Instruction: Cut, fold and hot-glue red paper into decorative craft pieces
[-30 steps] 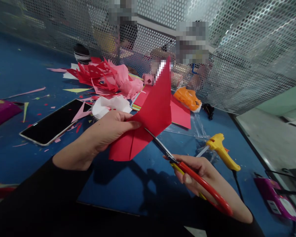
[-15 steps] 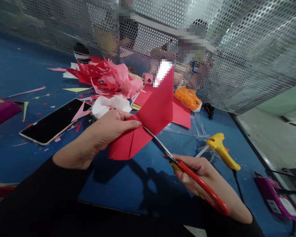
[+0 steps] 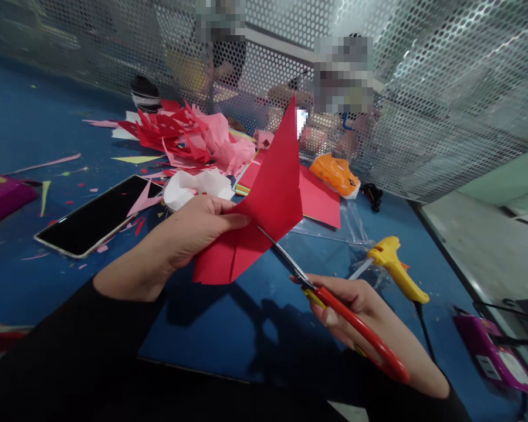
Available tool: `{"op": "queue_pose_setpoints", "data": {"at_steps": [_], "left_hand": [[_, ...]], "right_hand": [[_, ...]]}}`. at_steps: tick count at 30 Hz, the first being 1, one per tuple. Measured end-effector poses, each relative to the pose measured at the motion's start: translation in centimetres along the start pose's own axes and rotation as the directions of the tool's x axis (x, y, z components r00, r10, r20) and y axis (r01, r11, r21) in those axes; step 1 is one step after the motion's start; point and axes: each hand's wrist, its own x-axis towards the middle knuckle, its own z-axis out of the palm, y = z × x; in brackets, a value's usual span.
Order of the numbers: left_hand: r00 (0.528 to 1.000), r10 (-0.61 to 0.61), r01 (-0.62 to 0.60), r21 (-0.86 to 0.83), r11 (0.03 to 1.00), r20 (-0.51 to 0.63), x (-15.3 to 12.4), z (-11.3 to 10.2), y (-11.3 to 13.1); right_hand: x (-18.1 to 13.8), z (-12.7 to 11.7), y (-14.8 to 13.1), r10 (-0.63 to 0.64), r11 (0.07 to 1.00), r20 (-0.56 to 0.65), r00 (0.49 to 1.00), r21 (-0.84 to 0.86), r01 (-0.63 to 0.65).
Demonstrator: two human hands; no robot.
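My left hand (image 3: pixel 189 231) pinches a folded sheet of red paper (image 3: pixel 264 211) and holds it up above the blue table (image 3: pixel 229 328). The sheet's point stands upward toward the mesh wall. My right hand (image 3: pixel 369 322) grips red-handled scissors (image 3: pixel 334 308) at the lower right. Their metal blades reach up-left and meet the lower edge of the red paper, close beside my left thumb.
A black phone (image 3: pixel 99 215) lies at the left, with a white paper wad (image 3: pixel 196 186) beside it. Red and pink cuttings (image 3: pixel 189 138) pile at the back. A yellow glue gun (image 3: pixel 393 266) and an orange object (image 3: pixel 334 174) lie to the right. People sit behind the perforated wall (image 3: pixel 422 88).
The upper flap of the red paper has swung and turned a little between frames. Both hands and the scissors have stayed almost where they were.
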Motion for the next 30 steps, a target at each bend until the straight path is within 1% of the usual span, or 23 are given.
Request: {"op": "queue_pose_setpoints", "data": {"at_steps": [5, 11, 13, 16, 18, 21, 25, 30], "left_hand": [[1.000, -0.005, 0.005, -0.007, 1.000, 0.026, -0.19, 0.03, 0.15], [0.998, 0.043, -0.046, 0.079, 0.996, 0.033, -0.09, -0.16, 0.06], [0.998, 0.046, -0.048, 0.063, 0.997, 0.040, 0.02, -0.17, -0.02], [0.999, 0.043, -0.043, 0.010, 0.999, 0.018, 0.04, -0.11, -0.03], [1.000, 0.024, -0.024, 0.001, 1.000, 0.000, -0.07, -0.03, 0.05], [1.000, 0.012, -0.012, 0.017, 1.000, -0.015, -0.28, 0.11, 0.19], [0.999, 0.018, -0.018, 0.030, 0.999, -0.027, -0.32, 0.16, 0.16], [0.999, 0.021, -0.022, 0.041, 0.999, 0.032, -0.10, -0.13, -0.08]], "right_hand": [[-0.08, 0.27, -0.62, -0.051, 0.996, -0.011, 0.999, -0.071, 0.050], [-0.01, 0.40, -0.79, -0.123, 0.989, 0.011, 0.992, -0.076, 0.124], [-0.09, 0.35, -0.69, -0.137, 0.988, 0.009, 0.991, -0.074, 0.137], [-0.23, 0.31, -0.49, -0.145, 0.988, 0.011, 0.989, -0.055, 0.146], [-0.30, 0.33, -0.38, -0.145, 0.989, 0.010, 0.989, -0.041, 0.145], [-0.34, 0.42, -0.40, -0.141, 0.988, 0.000, 0.990, -0.064, 0.141], [-0.23, 0.47, -0.61, -0.090, 0.994, -0.009, 0.996, -0.070, 0.089], [-0.05, 0.40, -0.70, -0.044, 0.997, -0.016, 0.999, -0.069, 0.043]]}}
